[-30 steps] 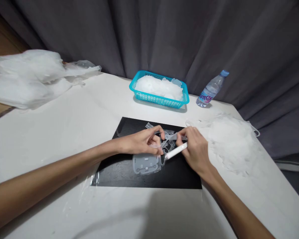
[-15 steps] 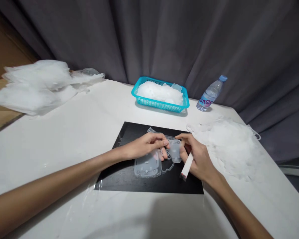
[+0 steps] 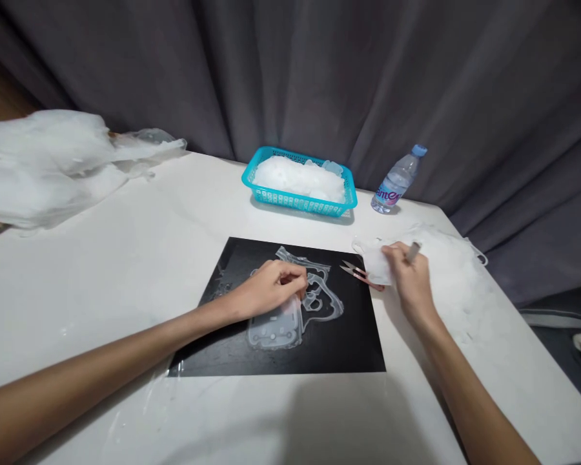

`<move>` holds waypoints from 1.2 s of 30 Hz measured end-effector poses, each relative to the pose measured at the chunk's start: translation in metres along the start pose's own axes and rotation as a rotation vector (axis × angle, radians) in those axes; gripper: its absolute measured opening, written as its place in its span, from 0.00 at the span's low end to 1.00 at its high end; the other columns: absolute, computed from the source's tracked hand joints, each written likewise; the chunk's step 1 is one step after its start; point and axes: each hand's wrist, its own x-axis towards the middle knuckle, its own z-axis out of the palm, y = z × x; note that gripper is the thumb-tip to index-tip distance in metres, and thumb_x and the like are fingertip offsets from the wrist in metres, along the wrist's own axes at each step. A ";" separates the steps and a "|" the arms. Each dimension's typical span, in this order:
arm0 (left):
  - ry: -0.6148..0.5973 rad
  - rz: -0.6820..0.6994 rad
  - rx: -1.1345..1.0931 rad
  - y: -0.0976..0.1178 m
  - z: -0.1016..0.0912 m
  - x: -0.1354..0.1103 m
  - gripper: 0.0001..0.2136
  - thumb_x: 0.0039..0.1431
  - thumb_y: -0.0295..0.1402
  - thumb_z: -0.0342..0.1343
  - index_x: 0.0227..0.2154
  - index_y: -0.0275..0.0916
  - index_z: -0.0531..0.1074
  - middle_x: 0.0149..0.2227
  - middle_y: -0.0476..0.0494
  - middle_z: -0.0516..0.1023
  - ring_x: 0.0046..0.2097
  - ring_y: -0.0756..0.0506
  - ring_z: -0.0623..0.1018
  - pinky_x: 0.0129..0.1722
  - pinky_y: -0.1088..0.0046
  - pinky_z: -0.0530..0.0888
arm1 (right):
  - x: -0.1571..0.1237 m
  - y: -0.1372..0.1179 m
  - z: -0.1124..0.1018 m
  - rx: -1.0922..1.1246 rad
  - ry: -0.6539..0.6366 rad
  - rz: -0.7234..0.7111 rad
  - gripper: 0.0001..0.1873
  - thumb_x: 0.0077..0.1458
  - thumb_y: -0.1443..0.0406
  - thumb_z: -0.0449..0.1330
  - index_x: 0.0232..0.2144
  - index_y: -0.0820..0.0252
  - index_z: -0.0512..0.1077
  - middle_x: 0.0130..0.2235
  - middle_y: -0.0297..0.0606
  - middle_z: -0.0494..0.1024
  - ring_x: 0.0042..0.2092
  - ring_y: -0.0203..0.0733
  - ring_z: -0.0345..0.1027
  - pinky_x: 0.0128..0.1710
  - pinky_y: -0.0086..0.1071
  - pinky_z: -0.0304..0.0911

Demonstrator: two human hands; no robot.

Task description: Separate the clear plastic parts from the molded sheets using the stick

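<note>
My left hand [image 3: 277, 285] is closed, fingers curled, over a translucent moulded plastic piece [image 3: 274, 329] on the black mat [image 3: 343, 352]. Whatever its fingertips may hold is hidden. Beside them lies clear offcut film [image 3: 336, 307] with cut-out openings. My right hand [image 3: 409, 278] grips a small translucent plastic piece [image 3: 377, 266] over the mat's right edge. A slim stick-like tool [image 3: 413, 251], its kind unclear, also sticks up from that hand. Just left of it, small scissors [image 3: 361, 274] with pinkish handles lie across the mat's edge.
A turquoise basket [image 3: 300, 201] holding white fluffy-looking material stands at the back, with a water bottle [image 3: 396, 184] to its right. A pile of whitish translucent material [image 3: 458, 278] lies on the right of the white table [image 3: 184, 213]. Bagged white material [image 3: 43, 168] sits far left.
My right hand has moved right, away from my left, carrying the small translucent piece and the tool. The scissors now show. My left hand's fingers have curled in; the view has shifted slightly.
</note>
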 end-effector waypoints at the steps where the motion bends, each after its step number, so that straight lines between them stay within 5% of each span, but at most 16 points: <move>1: -0.016 -0.012 -0.013 0.001 -0.001 0.000 0.13 0.65 0.34 0.53 0.25 0.38 0.73 0.25 0.46 0.80 0.28 0.47 0.78 0.28 0.75 0.68 | 0.002 0.000 -0.003 -0.013 0.039 -0.020 0.19 0.62 0.57 0.58 0.21 0.56 0.63 0.21 0.28 0.61 0.25 0.36 0.55 0.26 0.32 0.54; 4: -0.022 -0.033 -0.040 0.010 -0.004 -0.001 0.15 0.69 0.42 0.52 0.31 0.38 0.73 0.29 0.43 0.82 0.28 0.46 0.79 0.28 0.73 0.69 | -0.007 -0.006 -0.001 -0.088 0.094 -0.184 0.16 0.65 0.57 0.59 0.29 0.59 0.75 0.28 0.33 0.71 0.30 0.38 0.62 0.30 0.33 0.58; 9: 0.248 0.144 0.206 0.031 -0.009 -0.011 0.17 0.68 0.51 0.57 0.39 0.39 0.70 0.37 0.43 0.80 0.39 0.42 0.79 0.42 0.67 0.73 | -0.048 -0.018 0.026 -0.194 0.049 -0.573 0.12 0.69 0.66 0.59 0.50 0.55 0.80 0.36 0.39 0.79 0.32 0.40 0.70 0.34 0.36 0.67; 12: 0.156 0.193 0.241 0.039 -0.004 -0.019 0.19 0.65 0.51 0.61 0.45 0.41 0.72 0.46 0.42 0.79 0.47 0.39 0.78 0.48 0.65 0.71 | -0.063 -0.022 0.038 -0.171 0.007 -0.671 0.18 0.68 0.70 0.60 0.57 0.54 0.77 0.38 0.40 0.82 0.33 0.40 0.73 0.34 0.36 0.70; 15: -0.023 0.177 0.042 0.040 0.005 -0.023 0.20 0.61 0.50 0.65 0.48 0.43 0.73 0.47 0.44 0.78 0.50 0.39 0.77 0.46 0.68 0.72 | -0.066 -0.024 0.041 -0.057 -0.157 -0.665 0.20 0.69 0.68 0.60 0.61 0.55 0.74 0.40 0.40 0.83 0.35 0.40 0.76 0.36 0.35 0.73; 20: -0.148 0.115 -0.299 0.028 0.011 -0.019 0.16 0.66 0.45 0.62 0.49 0.40 0.74 0.40 0.48 0.76 0.41 0.46 0.75 0.39 0.74 0.70 | -0.060 -0.027 0.035 0.050 -0.351 -0.567 0.17 0.72 0.65 0.54 0.58 0.56 0.76 0.38 0.39 0.82 0.39 0.42 0.77 0.41 0.37 0.74; 26: -0.207 0.034 -0.353 0.023 0.000 -0.011 0.14 0.71 0.42 0.56 0.50 0.38 0.78 0.43 0.45 0.80 0.45 0.45 0.77 0.47 0.72 0.71 | -0.055 -0.027 0.031 0.000 -0.265 -0.360 0.14 0.67 0.63 0.62 0.54 0.54 0.78 0.38 0.36 0.74 0.34 0.37 0.70 0.31 0.30 0.67; 31: -0.296 0.037 -0.292 0.023 -0.004 -0.011 0.17 0.73 0.44 0.54 0.50 0.38 0.81 0.46 0.40 0.83 0.47 0.41 0.80 0.49 0.68 0.73 | -0.053 -0.031 0.031 0.032 -0.288 -0.390 0.09 0.65 0.65 0.64 0.46 0.51 0.81 0.39 0.36 0.71 0.35 0.37 0.67 0.33 0.32 0.66; 36: -0.240 0.072 -0.183 0.023 -0.008 -0.013 0.17 0.72 0.44 0.55 0.51 0.40 0.82 0.47 0.42 0.84 0.48 0.41 0.80 0.48 0.69 0.73 | -0.053 -0.034 0.030 0.066 -0.292 -0.428 0.05 0.65 0.67 0.63 0.41 0.54 0.79 0.37 0.34 0.72 0.34 0.37 0.65 0.32 0.33 0.64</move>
